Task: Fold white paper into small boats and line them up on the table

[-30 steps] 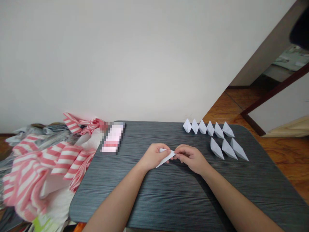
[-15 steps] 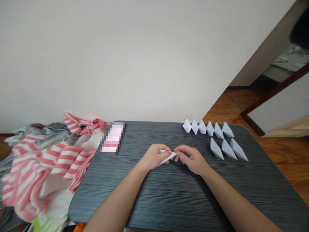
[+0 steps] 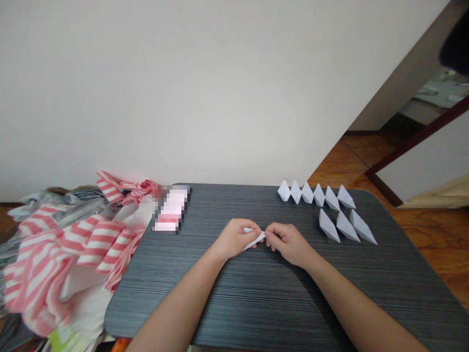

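Over the middle of the dark wood-grain table (image 3: 256,303), my left hand (image 3: 236,239) is closed around a folded piece of white paper (image 3: 252,239). The thumb lies along its upper side, and part of the sheet is hidden by the fingers. My right hand (image 3: 287,242) pinches the paper's pointed right tip between thumb and forefinger. To the right stand folded white paper shapes, pointed at the ends: several in a back row (image 3: 307,193) and three in a front row (image 3: 347,226).
A blurred-out rectangular item (image 3: 171,209) lies at the table's back left. Red-and-white striped cloth (image 3: 98,239) is heaped with plastic bags beside the left edge. A pale wall (image 3: 220,98) rises behind the table; wooden floor (image 3: 439,234) shows at right.
My right fingers have closed onto the tip of the paper, with the right hand slightly lower. The left hand has barely moved. The standing paper shapes are unchanged.
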`<action>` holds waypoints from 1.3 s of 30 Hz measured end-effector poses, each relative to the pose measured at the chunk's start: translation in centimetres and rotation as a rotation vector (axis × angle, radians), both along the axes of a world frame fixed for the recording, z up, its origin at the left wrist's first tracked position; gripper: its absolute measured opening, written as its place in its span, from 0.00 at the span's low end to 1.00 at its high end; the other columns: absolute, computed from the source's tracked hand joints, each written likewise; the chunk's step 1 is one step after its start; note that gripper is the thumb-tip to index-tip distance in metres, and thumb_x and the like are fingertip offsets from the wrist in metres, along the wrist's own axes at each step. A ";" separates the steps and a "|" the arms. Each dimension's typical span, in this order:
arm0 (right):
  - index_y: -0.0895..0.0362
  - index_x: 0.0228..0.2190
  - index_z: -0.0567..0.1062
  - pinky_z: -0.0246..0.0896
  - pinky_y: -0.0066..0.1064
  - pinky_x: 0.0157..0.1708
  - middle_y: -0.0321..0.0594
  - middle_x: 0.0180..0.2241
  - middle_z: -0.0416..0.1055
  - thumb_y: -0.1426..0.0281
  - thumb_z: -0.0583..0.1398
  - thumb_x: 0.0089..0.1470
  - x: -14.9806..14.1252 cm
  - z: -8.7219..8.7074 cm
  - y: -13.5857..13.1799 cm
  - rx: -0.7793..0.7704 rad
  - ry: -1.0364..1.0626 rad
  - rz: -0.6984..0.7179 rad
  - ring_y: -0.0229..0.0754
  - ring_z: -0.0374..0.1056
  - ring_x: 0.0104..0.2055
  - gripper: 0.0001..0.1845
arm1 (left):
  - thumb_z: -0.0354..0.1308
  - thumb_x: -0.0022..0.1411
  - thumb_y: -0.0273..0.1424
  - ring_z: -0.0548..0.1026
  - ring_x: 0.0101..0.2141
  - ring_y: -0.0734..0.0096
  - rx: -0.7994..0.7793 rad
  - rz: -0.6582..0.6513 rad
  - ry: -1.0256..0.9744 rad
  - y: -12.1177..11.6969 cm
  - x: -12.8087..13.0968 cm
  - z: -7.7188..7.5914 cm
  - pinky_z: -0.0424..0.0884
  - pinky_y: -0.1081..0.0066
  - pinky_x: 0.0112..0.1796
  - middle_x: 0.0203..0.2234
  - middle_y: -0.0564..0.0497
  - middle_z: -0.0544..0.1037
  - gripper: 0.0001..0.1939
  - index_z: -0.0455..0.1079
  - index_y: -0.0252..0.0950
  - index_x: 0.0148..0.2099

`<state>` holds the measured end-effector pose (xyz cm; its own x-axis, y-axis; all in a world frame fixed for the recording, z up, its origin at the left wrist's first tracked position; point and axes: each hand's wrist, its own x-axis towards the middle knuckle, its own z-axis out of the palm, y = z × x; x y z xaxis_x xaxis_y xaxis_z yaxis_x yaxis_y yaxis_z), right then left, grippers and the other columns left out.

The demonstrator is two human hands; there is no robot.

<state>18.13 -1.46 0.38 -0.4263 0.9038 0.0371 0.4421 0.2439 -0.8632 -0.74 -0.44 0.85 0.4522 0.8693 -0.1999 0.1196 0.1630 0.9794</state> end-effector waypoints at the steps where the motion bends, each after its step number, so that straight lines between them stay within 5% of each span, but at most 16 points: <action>1: 0.58 0.23 0.70 0.57 0.24 0.23 0.34 0.20 0.69 0.73 0.53 0.56 0.0 0.0 0.0 0.003 -0.002 0.003 0.33 0.65 0.20 0.11 | 0.55 0.57 0.35 0.71 0.23 0.75 0.003 0.000 0.004 0.0 0.0 0.0 0.66 0.78 0.24 0.25 0.46 0.77 0.12 0.73 0.30 0.32; 23: 0.57 0.23 0.69 0.56 0.25 0.25 0.34 0.21 0.68 0.73 0.53 0.57 -0.2 0.4 0.0 0.066 -0.036 0.044 0.35 0.64 0.23 0.12 | 0.56 0.55 0.38 0.72 0.22 0.75 0.005 0.006 0.009 -0.1 0.0 0.4 0.65 0.77 0.23 0.24 0.47 0.76 0.15 0.74 0.29 0.32; 33: 0.57 0.25 0.68 0.57 0.26 0.25 0.33 0.20 0.66 0.66 0.53 0.59 0.8 0.1 0.6 -0.053 0.112 -0.091 0.34 0.62 0.21 0.13 | 0.45 0.60 0.51 0.74 0.21 0.68 -0.202 0.164 -0.307 0.7 -0.9 -0.3 0.68 0.72 0.21 0.22 0.48 0.75 0.27 0.66 0.31 0.44; 39: 0.57 0.25 0.66 0.56 0.26 0.23 0.33 0.21 0.65 0.63 0.53 0.59 0.4 0.2 0.4 -0.204 0.274 -0.046 0.33 0.61 0.20 0.14 | 0.58 0.55 0.41 0.74 0.23 0.71 -0.188 0.065 -0.295 0.5 -0.9 -0.1 0.66 0.75 0.22 0.25 0.48 0.76 0.23 0.67 0.33 0.49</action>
<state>18.55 -1.06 0.56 -0.3841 0.9225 -0.0386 0.1935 0.0395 -0.9803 -1.65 0.08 0.71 0.4596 0.8583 -0.2282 -0.1806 0.3419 0.9222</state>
